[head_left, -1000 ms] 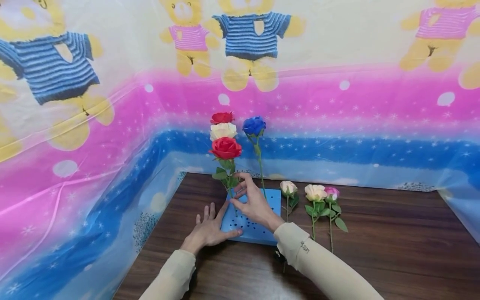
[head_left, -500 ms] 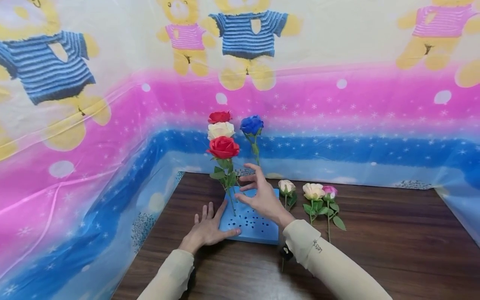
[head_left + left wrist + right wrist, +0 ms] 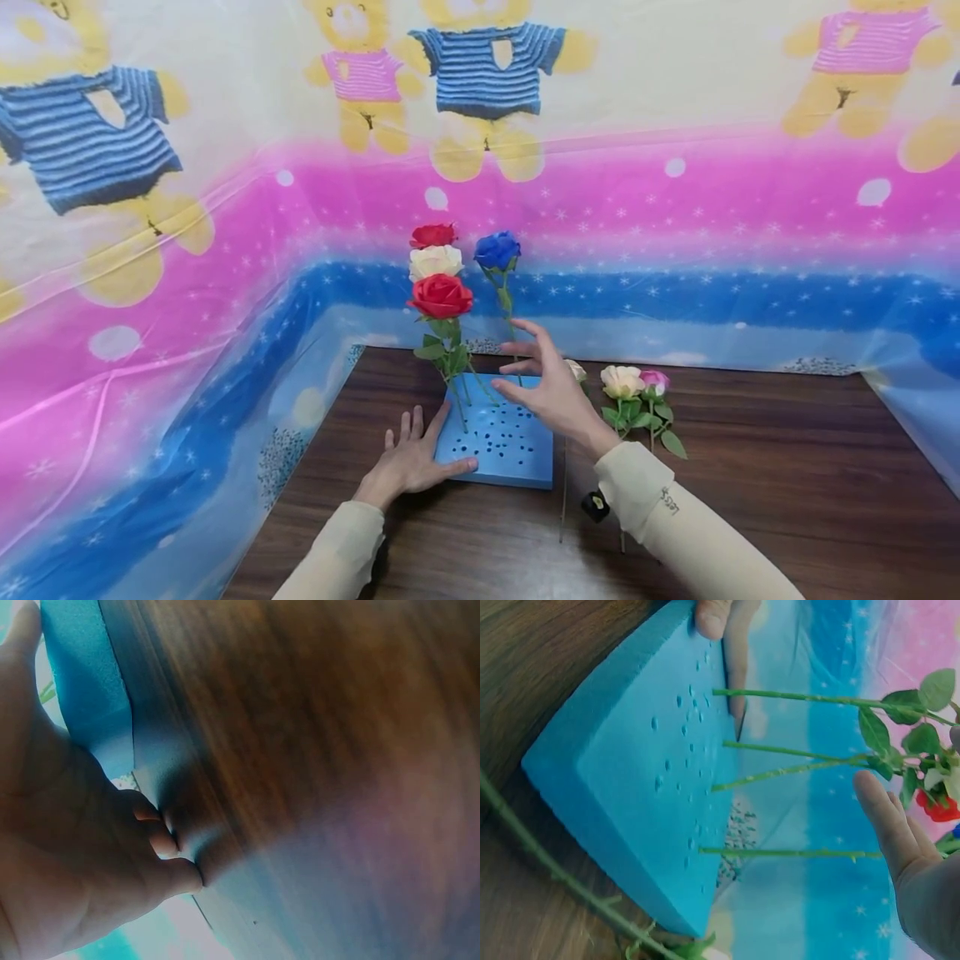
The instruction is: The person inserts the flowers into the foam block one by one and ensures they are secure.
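Observation:
In the head view, a blue foam block [image 3: 536,467] with many small holes lies on the table. My left hand [image 3: 408,462] steadies its left side, thumb on the top near the front corner and fingers spread along the edge. Upright in the block stand a front red rose [image 3: 442,296], a white rose [image 3: 435,263], a rear red rose [image 3: 432,235] and a blue rose [image 3: 497,250]. My right hand [image 3: 558,396] hovers over the block's right side with fingers loosely extended, holding nothing. In the right wrist view the green stems [image 3: 795,697] enter the holes.
To the right of the block lie a cream rose [image 3: 622,382], a pink rose [image 3: 655,382] and a pale rose [image 3: 576,372] partly hidden behind the right hand. A printed cloth [image 3: 720,208] hangs behind and left of the wooden table [image 3: 780,467].
My right hand has drawn away to the right from the rose stems, its fingers spreading apart. The left hand stays at the block, and the roses remain standing.

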Motion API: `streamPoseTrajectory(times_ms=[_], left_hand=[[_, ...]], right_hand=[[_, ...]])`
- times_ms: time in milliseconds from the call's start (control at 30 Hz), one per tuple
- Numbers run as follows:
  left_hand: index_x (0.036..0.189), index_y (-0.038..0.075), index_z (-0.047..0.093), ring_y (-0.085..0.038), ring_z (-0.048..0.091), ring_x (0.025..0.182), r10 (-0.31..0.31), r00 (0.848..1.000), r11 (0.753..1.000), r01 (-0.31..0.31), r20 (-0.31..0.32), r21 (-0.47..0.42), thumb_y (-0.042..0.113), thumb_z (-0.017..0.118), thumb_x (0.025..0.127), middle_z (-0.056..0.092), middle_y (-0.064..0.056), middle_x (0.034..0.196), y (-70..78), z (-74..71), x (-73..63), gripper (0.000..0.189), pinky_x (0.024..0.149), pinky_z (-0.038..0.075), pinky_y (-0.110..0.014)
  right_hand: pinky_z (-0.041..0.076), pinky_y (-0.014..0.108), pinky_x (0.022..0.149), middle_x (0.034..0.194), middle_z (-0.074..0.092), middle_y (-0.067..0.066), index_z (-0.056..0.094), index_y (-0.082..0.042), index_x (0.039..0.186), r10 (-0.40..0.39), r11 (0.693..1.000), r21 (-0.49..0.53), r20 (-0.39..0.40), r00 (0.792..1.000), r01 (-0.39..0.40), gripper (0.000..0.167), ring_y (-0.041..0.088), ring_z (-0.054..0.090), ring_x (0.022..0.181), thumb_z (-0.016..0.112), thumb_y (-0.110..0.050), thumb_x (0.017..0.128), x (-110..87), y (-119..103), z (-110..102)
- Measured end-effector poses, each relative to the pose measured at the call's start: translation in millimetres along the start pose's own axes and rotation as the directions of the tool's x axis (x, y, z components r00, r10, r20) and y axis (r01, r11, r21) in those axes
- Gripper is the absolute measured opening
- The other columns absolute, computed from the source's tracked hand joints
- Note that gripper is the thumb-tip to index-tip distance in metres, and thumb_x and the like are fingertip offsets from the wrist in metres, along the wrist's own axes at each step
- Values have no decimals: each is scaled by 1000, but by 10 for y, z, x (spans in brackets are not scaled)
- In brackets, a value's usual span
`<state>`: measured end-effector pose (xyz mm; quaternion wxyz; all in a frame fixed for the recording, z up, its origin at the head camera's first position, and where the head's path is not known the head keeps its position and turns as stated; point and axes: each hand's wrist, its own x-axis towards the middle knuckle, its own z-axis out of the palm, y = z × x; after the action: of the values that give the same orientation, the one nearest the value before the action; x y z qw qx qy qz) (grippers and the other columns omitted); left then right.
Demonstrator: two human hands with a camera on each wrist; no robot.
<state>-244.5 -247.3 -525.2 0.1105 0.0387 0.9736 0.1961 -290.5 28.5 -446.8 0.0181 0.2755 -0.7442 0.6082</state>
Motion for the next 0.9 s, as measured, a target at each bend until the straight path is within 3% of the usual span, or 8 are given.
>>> streamPoseTrajectory(times_ms=[233,367,567,900], left_hand=[[182,25,6,-56,2,169,8,1000,1000,-9,-4,-13,91,63,91,6,-35,182,5,10,-11,126,130,7,-80],[182,24,4,-56,3,169,14,1000,1000,-14,-9,-15,90,63,91,6,-35,182,15,8,-9,127,130,7,-80],[182,25,3,-55,1,169,24,1000,1000,-24,-1,-17,91,62,91,4,-34,182,15,12,-3,126,130,6,-79],[182,22,2,-55,-1,169,14,1000,1000,-14,-2,-25,91,63,90,4,-34,182,-11,23,7,130,130,4,-80]], right_hand=[[67,56,88,157,62,1,32,-46,171,3,999,34,-27,1000,-2,90,34,72,130,87,-27,102,-121,-58,-215],[66,61,88,159,60,6,31,-43,172,-8,997,78,-35,999,10,90,39,70,131,86,-25,103,-180,-119,-380],[68,54,87,165,54,12,27,-39,175,14,992,126,-36,999,-10,93,44,67,136,83,-18,104,-322,-219,-718],[67,52,91,173,46,6,19,-47,176,101,994,53,-37,994,-99,102,39,65,142,86,-24,102,-568,-256,-1230]])
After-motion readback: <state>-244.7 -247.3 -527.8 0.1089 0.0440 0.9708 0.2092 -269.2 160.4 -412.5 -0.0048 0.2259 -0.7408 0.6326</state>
